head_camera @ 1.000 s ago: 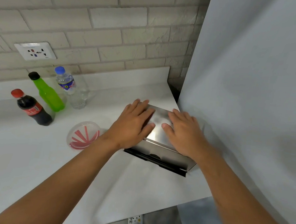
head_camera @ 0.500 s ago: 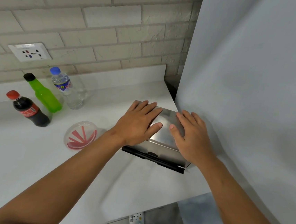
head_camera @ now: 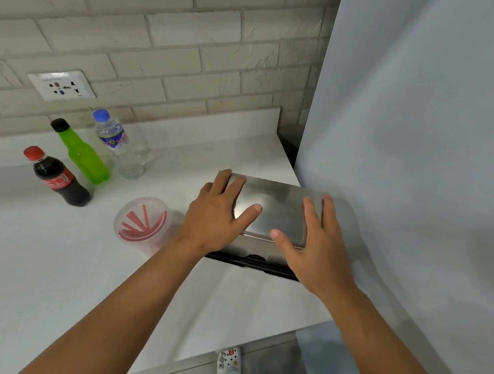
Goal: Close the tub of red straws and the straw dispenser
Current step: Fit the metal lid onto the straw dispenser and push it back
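A stainless steel straw dispenser (head_camera: 276,210) sits on the white counter against the grey panel, its lid lying flat on top and a black tray along its front. My left hand (head_camera: 217,214) rests palm down on the lid's left end, fingers spread. My right hand (head_camera: 314,244) lies flat over the lid's right end, its thumb on the front edge. Left of the dispenser stands a clear round tub of red straws (head_camera: 142,225) with a transparent lid on top.
Three bottles stand at the back left: a cola bottle (head_camera: 59,179), a green bottle (head_camera: 81,154) and a water bottle (head_camera: 120,144). A wall socket (head_camera: 61,86) is above them. A tall grey panel (head_camera: 425,143) bounds the right. The counter edge (head_camera: 223,353) runs near me.
Both hands slid apart along the dispenser lid, the left toward its left end and the right toward its right end. The tub has not moved.
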`<move>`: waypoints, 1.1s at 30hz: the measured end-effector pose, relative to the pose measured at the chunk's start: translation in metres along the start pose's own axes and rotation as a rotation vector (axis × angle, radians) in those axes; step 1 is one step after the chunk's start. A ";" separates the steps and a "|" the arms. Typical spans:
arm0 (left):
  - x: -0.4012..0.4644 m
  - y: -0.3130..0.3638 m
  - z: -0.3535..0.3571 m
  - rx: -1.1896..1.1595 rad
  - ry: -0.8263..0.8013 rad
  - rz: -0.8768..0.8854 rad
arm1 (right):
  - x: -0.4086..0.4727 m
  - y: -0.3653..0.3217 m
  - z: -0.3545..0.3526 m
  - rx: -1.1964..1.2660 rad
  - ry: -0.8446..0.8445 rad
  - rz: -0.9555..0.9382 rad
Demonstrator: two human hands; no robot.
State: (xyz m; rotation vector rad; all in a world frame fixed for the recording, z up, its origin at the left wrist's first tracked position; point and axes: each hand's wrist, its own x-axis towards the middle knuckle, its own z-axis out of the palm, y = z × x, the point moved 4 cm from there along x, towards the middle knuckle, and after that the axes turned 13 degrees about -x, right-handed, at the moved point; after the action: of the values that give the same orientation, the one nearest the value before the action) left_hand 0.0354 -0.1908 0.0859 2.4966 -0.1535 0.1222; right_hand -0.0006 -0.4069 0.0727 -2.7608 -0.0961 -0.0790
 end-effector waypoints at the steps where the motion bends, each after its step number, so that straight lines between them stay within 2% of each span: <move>1: -0.005 0.000 0.001 0.007 0.011 -0.014 | 0.001 0.002 0.000 0.007 0.008 -0.032; 5: -0.027 0.000 0.002 0.023 0.043 -0.064 | 0.007 0.009 0.000 0.040 0.038 -0.151; 14: -0.086 -0.005 0.009 -0.050 0.114 -0.140 | 0.025 0.017 0.001 0.045 -0.065 -0.310; 19: -0.105 -0.007 0.013 -0.182 0.176 -0.104 | 0.009 0.010 0.003 -0.112 0.062 -0.371; 25: -0.115 -0.011 0.018 -0.324 0.251 -0.101 | -0.010 0.006 0.012 0.011 0.168 -0.297; 33: -0.116 -0.015 0.023 -0.411 0.278 -0.203 | -0.008 0.014 0.014 0.159 0.159 -0.218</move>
State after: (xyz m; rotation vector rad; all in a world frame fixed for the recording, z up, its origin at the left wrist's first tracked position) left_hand -0.0762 -0.1836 0.0445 2.0467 0.1749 0.3164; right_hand -0.0068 -0.4147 0.0539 -2.5653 -0.3447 -0.3330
